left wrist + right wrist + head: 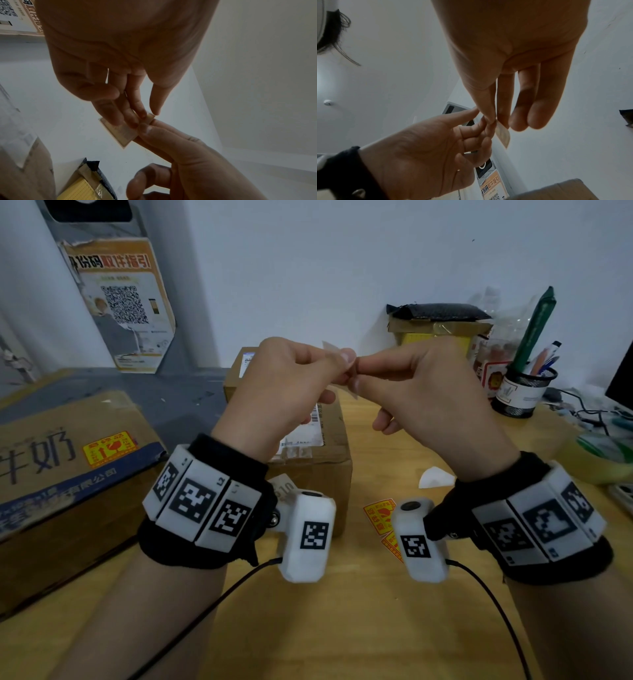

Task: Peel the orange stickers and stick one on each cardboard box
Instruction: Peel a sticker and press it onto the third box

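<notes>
Both hands, left hand (291, 385), right hand (421, 392), pinching one sticker (120, 132) above the table (342, 628)

Head view: even, soft indoor light, edges bowed by wide lens | wrist views: dim, hands backlit against pale wall, slightly soft and grainy

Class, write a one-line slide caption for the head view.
Both hands pinch a sticker above a cardboard box.

"取件指引" on wall poster (118, 302)
</notes>
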Available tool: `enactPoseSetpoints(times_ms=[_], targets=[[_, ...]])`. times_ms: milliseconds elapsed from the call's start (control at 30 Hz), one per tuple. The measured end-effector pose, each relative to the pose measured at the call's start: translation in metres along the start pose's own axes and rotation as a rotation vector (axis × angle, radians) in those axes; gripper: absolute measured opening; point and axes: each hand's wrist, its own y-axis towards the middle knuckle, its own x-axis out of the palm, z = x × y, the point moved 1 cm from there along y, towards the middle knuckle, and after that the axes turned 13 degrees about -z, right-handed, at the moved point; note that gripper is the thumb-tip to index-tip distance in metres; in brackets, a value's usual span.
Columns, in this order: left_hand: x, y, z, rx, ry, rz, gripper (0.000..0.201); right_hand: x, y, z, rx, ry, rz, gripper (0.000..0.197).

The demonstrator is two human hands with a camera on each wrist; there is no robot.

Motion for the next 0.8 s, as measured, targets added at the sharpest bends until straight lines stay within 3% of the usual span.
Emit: enactPoseSetpoints(times_ms=[800], targets=[[-0.0015,0.0014,-0.0038,0.082,0.030,0.059,0.015,0.0022,-0.0015,-0.0044,0.042,-0.062,-0.017,0.016]])
